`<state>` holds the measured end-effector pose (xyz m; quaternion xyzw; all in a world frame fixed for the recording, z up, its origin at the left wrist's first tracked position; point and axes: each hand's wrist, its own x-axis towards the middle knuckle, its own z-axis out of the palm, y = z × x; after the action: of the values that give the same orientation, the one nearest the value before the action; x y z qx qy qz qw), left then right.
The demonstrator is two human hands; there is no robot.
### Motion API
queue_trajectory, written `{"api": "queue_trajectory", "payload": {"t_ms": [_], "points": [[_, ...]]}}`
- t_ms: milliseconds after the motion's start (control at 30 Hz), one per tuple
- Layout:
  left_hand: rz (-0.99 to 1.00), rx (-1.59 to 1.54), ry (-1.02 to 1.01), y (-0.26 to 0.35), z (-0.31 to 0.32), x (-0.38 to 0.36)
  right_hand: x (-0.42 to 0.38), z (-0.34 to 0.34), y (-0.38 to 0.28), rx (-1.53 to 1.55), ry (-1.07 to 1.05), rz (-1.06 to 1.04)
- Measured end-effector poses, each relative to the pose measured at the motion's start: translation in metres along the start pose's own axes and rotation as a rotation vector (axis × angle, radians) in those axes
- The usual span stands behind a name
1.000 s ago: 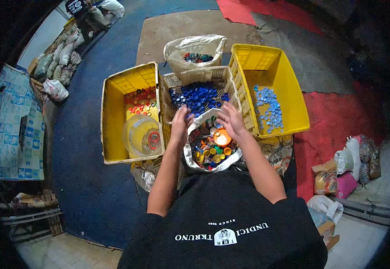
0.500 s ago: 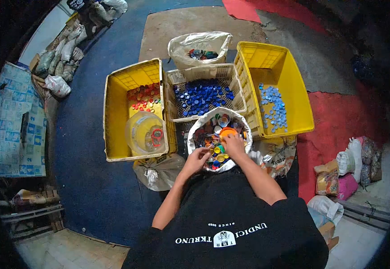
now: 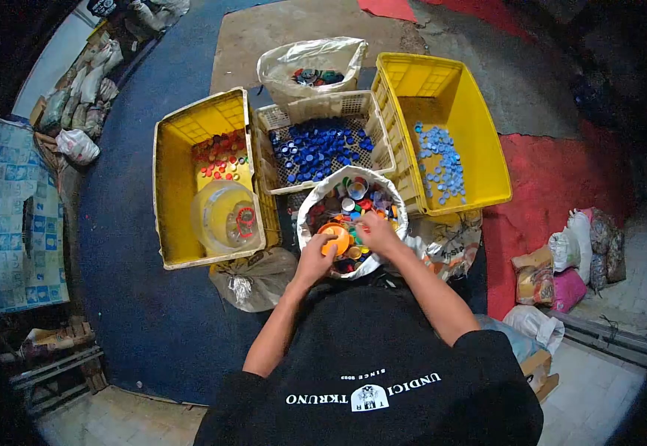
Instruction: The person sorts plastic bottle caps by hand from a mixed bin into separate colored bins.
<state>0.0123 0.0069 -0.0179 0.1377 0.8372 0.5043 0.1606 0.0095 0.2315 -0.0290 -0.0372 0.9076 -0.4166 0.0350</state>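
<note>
In front of me stands a white sack (image 3: 308,204) filled with mixed bottle caps of many colours. At its near left side my left hand (image 3: 316,258) grips a large round orange lid (image 3: 329,246), whose hollow side faces up. My right hand (image 3: 378,235) is over the caps just to the right of the lid. Its fingers are drawn together, and whatever they hold is too small to make out. Yellow, red, green and white caps lie around both hands.
A yellow crate (image 3: 171,186) at left holds red caps and a large clear plastic bottle (image 3: 216,223). Blue caps fill a white crate (image 3: 383,145) in the middle; light-blue caps lie in a yellow crate (image 3: 480,163) at right. Behind stands another sack (image 3: 279,78).
The orange lid has passed from under my right hand to my left hand, toward the sack's left side. My right hand has drawn slightly left, and the view has shifted a little.
</note>
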Motion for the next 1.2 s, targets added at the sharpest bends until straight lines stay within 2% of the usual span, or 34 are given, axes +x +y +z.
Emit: {"api": "queue_trajectory", "payload": {"t_ms": [33, 100, 167, 233, 267, 300, 367, 400, 433, 467, 500, 533, 567, 600, 633, 700, 733, 800, 833, 900, 933, 1000, 1033, 1133, 1167, 1200], "points": [[-0.001, -0.002, 0.001, 0.001, 0.005, -0.002, 0.009, -0.004, 0.011, -0.001, -0.002, 0.000], [0.148, 0.608, -0.009, 0.000, 0.016, -0.010, 0.032, -0.006, 0.029, -0.144, 0.124, 0.038], [0.133, 0.669, -0.074, -0.015, 0.025, -0.010, 0.057, -0.010, 0.032, -0.193, 0.115, 0.076], [-0.245, 0.834, -0.709, 0.021, 0.016, -0.001, 0.083, -0.007, 0.034, -0.163, 0.087, 0.115], [-0.240, 0.882, -0.734, 0.030, 0.015, -0.002, 0.091, -0.003, 0.029, -0.310, -0.023, 0.245], [-0.144, 0.832, -0.625, 0.026, 0.014, -0.009, 0.093, 0.004, 0.025, -0.453, -0.137, 0.379], [0.088, 0.718, -0.279, 0.021, 0.015, -0.018, 0.087, 0.019, 0.017, -0.506, -0.087, 0.338], [0.089, 0.723, -0.292, 0.020, 0.010, -0.017, 0.086, 0.025, 0.011, -0.451, -0.143, 0.290], [0.068, 0.569, -0.209, 0.022, 0.002, -0.012, 0.084, 0.032, 0.006, -0.400, -0.195, 0.240], [0.048, 0.410, -0.122, 0.025, -0.005, -0.005, 0.070, 0.042, -0.001, -0.376, -0.150, 0.167], [0.053, 0.405, -0.125, 0.028, -0.012, 0.000, 0.054, 0.055, -0.003, -0.469, -0.123, 0.060], [0.064, 0.306, -0.031, 0.030, -0.019, 0.005, 0.038, 0.060, -0.015, -0.441, -0.106, 0.029], [0.073, 0.205, 0.063, 0.028, -0.026, 0.010, 0.023, 0.059, -0.027, -0.378, -0.218, 0.044], [0.045, 0.126, 0.031, 0.018, -0.029, 0.017, 0.005, 0.075, -0.025, -0.358, -0.207, 0.016], [0.045, 0.071, 0.033, 0.018, -0.033, 0.024, -0.005, 0.073, -0.043, -0.256, -0.315, 0.144], [0.053, 0.027, -0.028, 0.012, -0.030, 0.042, -0.027, 0.076, -0.055, -0.205, -0.330, 0.284], [0.052, 0.021, -0.033, 0.009, -0.025, 0.052, -0.026, 0.075, -0.055, -0.209, -0.331, 0.291], [0.284, 0.323, -0.083, 0.002, -0.011, 0.071, -0.025, 0.071, -0.057, -0.549, -0.618, 0.160], [0.301, 0.443, -0.162, -0.022, -0.003, 0.083, -0.029, 0.062, -0.060, -0.531, -0.471, 0.074], [0.287, 0.577, -0.189, -0.029, 0.001, 0.093, -0.036, 0.055, -0.056, -0.390, -0.201, -0.015], [0.173, 0.698, -0.316, -0.028, -0.001, 0.093, -0.037, 0.048, -0.055, -0.287, -0.255, 0.022], [0.206, 0.795, -0.374, -0.031, -0.003, 0.087, -0.032, 0.028, -0.059, -0.071, -0.363, 0.125], [0.232, 0.895, -0.433, -0.035, -0.004, 0.082, -0.033, 0.023, -0.059, -0.066, -0.367, 0.129], [0.260, 0.894, -0.431, -0.033, -0.016, 0.066, -0.036, 0.015, -0.046, 0.143, -0.385, 0.235], [0.301, 0.908, -0.426, -0.030, -0.019, 0.063, -0.033, 0.013, -0.039, 0.143, -0.386, 0.237], [0.297, 0.904, -0.429, -0.034, -0.018, 0.060, -0.030, 0.012, -0.033, 0.093, -0.230, 0.260]]}}
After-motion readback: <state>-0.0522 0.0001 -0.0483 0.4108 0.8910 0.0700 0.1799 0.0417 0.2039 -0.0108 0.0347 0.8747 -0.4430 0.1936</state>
